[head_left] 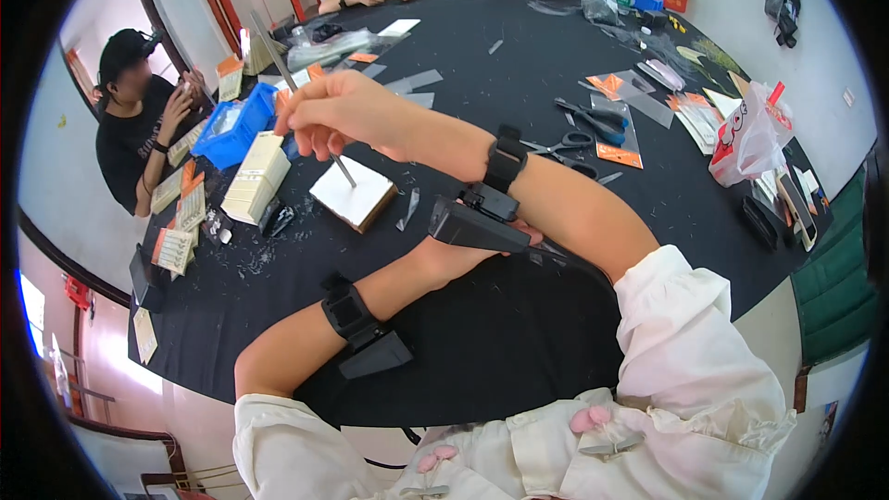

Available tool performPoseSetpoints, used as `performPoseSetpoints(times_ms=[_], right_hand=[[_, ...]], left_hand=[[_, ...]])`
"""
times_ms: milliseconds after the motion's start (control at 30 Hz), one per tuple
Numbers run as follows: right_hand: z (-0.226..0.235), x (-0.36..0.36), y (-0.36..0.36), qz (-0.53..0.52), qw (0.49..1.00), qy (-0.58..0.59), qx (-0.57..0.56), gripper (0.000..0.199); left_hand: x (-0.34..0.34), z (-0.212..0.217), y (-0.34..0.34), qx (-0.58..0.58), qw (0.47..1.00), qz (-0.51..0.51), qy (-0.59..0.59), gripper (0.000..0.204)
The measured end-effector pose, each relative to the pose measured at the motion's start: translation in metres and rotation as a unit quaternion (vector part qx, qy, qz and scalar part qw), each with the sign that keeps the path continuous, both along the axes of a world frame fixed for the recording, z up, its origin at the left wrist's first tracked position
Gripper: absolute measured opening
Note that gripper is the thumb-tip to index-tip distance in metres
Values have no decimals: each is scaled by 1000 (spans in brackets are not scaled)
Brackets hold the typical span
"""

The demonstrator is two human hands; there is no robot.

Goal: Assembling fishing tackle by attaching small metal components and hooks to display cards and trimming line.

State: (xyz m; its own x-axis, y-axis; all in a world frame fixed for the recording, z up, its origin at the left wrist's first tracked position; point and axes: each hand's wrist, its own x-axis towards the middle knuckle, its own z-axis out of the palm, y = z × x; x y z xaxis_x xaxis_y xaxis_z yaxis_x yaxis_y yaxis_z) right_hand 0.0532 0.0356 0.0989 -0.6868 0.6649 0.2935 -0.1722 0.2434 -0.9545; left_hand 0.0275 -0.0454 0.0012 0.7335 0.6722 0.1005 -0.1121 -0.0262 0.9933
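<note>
My right hand (335,116) reaches across to the left and is shut on a long thin grey rod (278,60). The rod slants down to a small white block (363,199) on the black table (519,65), and its tip rests on the block's top. My left forearm crosses under the right one. My left hand (456,259) lies on the table to the right of the block, mostly hidden by the black wrist-worn device (477,222) on my right arm. Whether it holds anything is hidden.
Cream boxes (257,178) are stacked beside a blue bin (236,125) left of the block. Scissors (567,143), pliers (593,118) and orange-and-white packets (619,156) lie to the right, with a plastic bag (748,134) beyond. One person sits at the left (139,130), two across the table.
</note>
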Motion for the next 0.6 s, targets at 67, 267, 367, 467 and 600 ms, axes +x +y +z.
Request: performPoseSetpoints(times_ms=[67, 267, 367, 467, 600], right_hand=[[0, 0, -3, 3, 1000, -9, 1, 18], [3, 5, -15, 5, 1000, -22, 2, 16], [7, 11, -16, 5, 1000, -27, 11, 15], [10, 20, -14, -2, 999, -35, 21, 16], [12, 37, -15, -32, 997, -57, 52, 17]], left_hand=[[2, -3, 1, 22, 1000, 14, 10, 13], [-1, -4, 0, 39, 998, 38, -16, 16], [-4, -3, 0, 46, 997, 56, -26, 16], [-3, -3, 1, 42, 997, 60, -19, 17], [-3, 3, -1, 20, 999, 37, 17, 13]])
